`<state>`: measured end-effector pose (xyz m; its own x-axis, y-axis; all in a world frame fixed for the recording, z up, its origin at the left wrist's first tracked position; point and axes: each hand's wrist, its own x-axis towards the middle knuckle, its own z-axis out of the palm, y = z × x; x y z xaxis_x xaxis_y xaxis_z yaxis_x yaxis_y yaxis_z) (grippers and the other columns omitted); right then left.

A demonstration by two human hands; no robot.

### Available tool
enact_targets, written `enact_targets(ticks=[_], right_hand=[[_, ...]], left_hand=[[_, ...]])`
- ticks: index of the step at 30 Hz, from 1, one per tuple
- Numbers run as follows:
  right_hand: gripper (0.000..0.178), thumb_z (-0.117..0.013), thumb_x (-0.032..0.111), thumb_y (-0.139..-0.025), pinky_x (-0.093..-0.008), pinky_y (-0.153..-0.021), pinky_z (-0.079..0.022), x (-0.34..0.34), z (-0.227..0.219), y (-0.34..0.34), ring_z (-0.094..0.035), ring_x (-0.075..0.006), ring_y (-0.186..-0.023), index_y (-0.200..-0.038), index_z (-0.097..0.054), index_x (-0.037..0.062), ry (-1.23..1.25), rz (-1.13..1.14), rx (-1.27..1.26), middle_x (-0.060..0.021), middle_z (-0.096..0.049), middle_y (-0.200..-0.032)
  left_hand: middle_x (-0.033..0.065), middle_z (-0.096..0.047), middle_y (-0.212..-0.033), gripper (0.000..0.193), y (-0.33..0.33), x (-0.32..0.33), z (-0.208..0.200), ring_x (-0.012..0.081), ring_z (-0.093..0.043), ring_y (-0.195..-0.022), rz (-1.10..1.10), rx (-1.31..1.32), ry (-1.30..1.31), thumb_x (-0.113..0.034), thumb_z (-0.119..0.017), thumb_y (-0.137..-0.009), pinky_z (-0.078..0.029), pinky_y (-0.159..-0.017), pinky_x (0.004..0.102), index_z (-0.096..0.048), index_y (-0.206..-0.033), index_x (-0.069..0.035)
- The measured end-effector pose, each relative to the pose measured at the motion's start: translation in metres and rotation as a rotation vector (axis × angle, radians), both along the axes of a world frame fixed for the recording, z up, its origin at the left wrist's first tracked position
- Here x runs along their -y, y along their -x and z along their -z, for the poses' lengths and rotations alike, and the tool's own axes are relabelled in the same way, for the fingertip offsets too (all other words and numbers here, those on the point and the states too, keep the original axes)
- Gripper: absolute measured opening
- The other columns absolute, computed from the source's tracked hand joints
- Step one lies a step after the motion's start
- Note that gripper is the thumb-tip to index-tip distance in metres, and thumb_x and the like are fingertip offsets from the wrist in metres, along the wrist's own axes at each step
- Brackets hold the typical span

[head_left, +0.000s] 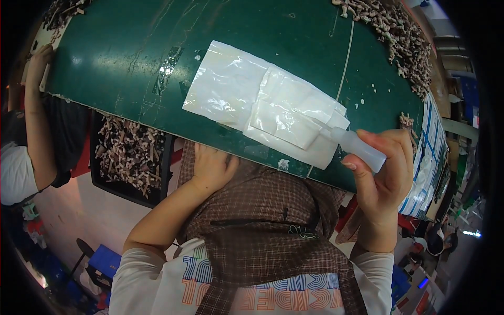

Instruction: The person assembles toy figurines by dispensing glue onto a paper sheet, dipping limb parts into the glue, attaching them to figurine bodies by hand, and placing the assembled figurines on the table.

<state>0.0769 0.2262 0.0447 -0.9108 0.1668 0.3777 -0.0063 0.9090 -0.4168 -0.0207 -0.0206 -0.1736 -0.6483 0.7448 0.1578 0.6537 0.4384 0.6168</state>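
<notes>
My right hand [391, 168] is closed round a small translucent white dropper bottle [362, 149], tilted so its thin nozzle points left over the glossy white sheets. These sheets [223, 84] look like plastic-covered paper, with a smaller folded piece [286, 107] on top, and lie on the green tabletop [115, 52]. Whether the nozzle tip touches the sheets I cannot tell. My left hand [212, 167] is low at the table's near edge, against the brown checked apron [262, 194]. Its thumb stands apart, but its fingertips are hidden under the edge.
A black tray [131, 157] of small brownish pieces is left of my lap. More such pieces are heaped at the table's far right [394, 39]. At the left edge another person's arm [37, 110] rests on the table. A blue-and-white patterned sheet [428, 157] lies at right.
</notes>
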Motion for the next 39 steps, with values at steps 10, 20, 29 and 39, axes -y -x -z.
enact_targets(ticks=[10, 20, 29, 39], right_hand=[[0.043, -0.086, 0.014, -0.065, -0.0288, -0.06, -0.045, 0.0041, -0.0059, -0.0072, -0.055, -0.0209, -0.07, -0.1, -0.066, -0.0005, -0.01, 0.043, 0.014, -0.0097, -0.058, -0.084], [0.042, -0.085, 0.017, -0.066, -0.0291, -0.059, -0.045, 0.0041, -0.0059, -0.0095, -0.055, -0.0211, -0.069, -0.099, -0.066, -0.0008, -0.015, 0.064, 0.011, -0.0104, -0.058, -0.083], [0.04, -0.085, 0.016, -0.067, -0.0288, -0.058, -0.044, 0.0042, -0.0044, -0.0086, -0.055, -0.0207, -0.068, -0.098, -0.066, -0.0016, -0.019, 0.046, -0.007, -0.0102, -0.058, -0.081], [0.039, -0.084, 0.016, -0.067, -0.0284, -0.059, -0.044, -0.0012, 0.0025, -0.0042, -0.055, -0.0204, -0.069, -0.097, -0.066, -0.0017, 0.004, 0.019, -0.029, -0.01, -0.058, -0.081]], left_hand=[[0.0134, -0.06, -0.118, 0.037, -0.0017, 0.0013, 0.0052, 0.0355, -0.05, -0.116, 0.015, 0.022, 0.029, -0.017, -0.068, -0.075, -0.029, -0.104, 0.0515, -0.065, -0.111, -0.01], [0.0121, -0.059, -0.118, 0.034, -0.0011, 0.0006, 0.0057, 0.0347, -0.049, -0.116, 0.039, 0.013, 0.028, -0.017, -0.069, -0.074, -0.029, -0.104, 0.051, -0.068, -0.108, -0.013], [0.0122, -0.058, -0.119, 0.035, -0.0025, 0.0007, 0.0038, 0.035, -0.047, -0.118, 0.039, 0.011, 0.039, -0.017, -0.068, -0.074, -0.028, -0.105, 0.0514, -0.067, -0.109, -0.013], [0.0129, -0.058, -0.118, 0.037, 0.0006, 0.0016, 0.0093, 0.0357, -0.048, -0.117, 0.024, 0.008, 0.055, -0.018, -0.068, -0.074, -0.028, -0.105, 0.0522, -0.067, -0.11, -0.012]])
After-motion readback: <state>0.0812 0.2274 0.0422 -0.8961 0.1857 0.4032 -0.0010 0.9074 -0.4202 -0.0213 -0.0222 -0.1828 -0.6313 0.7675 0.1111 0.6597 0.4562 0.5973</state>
